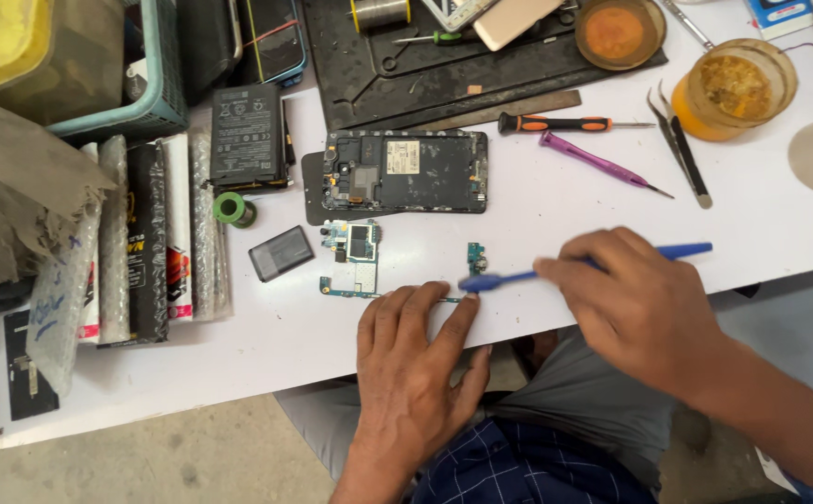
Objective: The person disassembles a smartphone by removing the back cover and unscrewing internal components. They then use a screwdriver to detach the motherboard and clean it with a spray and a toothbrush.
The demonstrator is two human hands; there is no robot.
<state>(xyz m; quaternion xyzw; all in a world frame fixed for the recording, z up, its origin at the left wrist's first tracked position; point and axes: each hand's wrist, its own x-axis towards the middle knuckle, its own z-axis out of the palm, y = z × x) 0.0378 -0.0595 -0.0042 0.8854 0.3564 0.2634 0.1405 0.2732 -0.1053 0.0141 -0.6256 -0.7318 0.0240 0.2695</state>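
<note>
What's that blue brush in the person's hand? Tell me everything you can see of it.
The blue brush looks like a plastic toothbrush: a slim, straight blue handle with a darker head at its left end. The right hand grips it around the middle, so the handle's tail sticks out to the right, past the knuckles. It lies nearly level, tilted slightly down toward the head, which sits over the white table just by the left hand's fingertips and a small green circuit piece. The head is blurred; its bristles cannot be made out.
</note>
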